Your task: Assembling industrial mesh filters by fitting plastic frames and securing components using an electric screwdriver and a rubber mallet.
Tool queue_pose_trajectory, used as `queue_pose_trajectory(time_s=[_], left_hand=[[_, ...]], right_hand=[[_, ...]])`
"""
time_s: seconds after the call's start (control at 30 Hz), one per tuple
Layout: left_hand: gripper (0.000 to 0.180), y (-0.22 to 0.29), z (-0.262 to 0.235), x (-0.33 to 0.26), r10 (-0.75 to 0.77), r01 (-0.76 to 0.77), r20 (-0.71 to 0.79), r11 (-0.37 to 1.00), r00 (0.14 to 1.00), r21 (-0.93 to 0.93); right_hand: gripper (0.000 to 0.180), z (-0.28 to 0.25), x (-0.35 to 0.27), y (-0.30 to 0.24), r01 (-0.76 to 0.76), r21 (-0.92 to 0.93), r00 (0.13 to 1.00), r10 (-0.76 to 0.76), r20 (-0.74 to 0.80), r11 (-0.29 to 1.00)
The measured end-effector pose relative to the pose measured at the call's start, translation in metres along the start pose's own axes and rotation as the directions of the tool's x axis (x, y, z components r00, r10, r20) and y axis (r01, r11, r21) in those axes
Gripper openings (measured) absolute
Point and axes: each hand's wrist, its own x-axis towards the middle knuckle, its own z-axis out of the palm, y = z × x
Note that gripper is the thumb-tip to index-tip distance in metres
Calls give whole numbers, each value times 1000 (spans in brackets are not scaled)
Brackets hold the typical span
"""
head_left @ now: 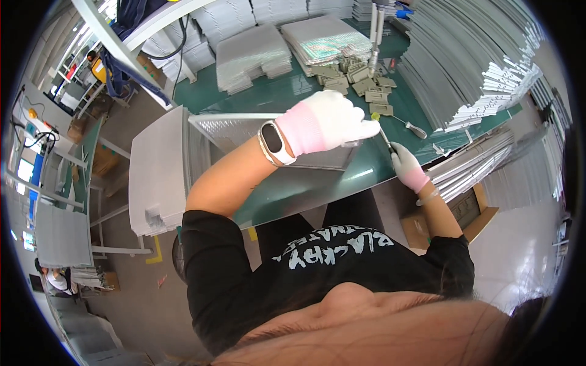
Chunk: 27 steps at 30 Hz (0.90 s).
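Over green tabletop point(287, 196), right hand point(405, 162) clamps slim tool point(386, 139), likely for control; we cannot tell whether left hand point(342, 121) grips anything.

From my station I log: black short-sleeved T-shirt point(403, 274), pale bold lettering point(297, 261) across the chest | dark trousers point(354, 210) | left hand point(342, 121) and right hand point(405, 163) in white gloves point(332, 116), pink cuffs point(303, 131) | left: white-strapped wristband point(271, 139), dark rounded face | right: pale, slim bangle point(429, 196).
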Motion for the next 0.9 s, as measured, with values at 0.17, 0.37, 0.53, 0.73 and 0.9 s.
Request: queue_pose_trajectory(time_s=[0.17,0.37,0.53,0.73,0.9], left_hand=[[51,12,15,4,-387,386,40,922,921,22],[60,28,48,1,-498,535,-323,844,805,32],[49,35,58,4,-595,645,-345,763,726,42],[48,38,64,0,-578,645,-410,763,706,35],[51,39,65,2,-570,648,-406,757,714,77]], right_hand=[[51,-125,-13,-95,-164,492,972,55,230,855],[62,-204,-6,-145,346,547,934,-227,-275,762],[58,-193,2,-157,362,108,932,-358,-49,926],[57,-211,5,-163,302,-76,943,-310,-119,950],[59,-194,2,-164,553,-179,772,-581,-257,814]])
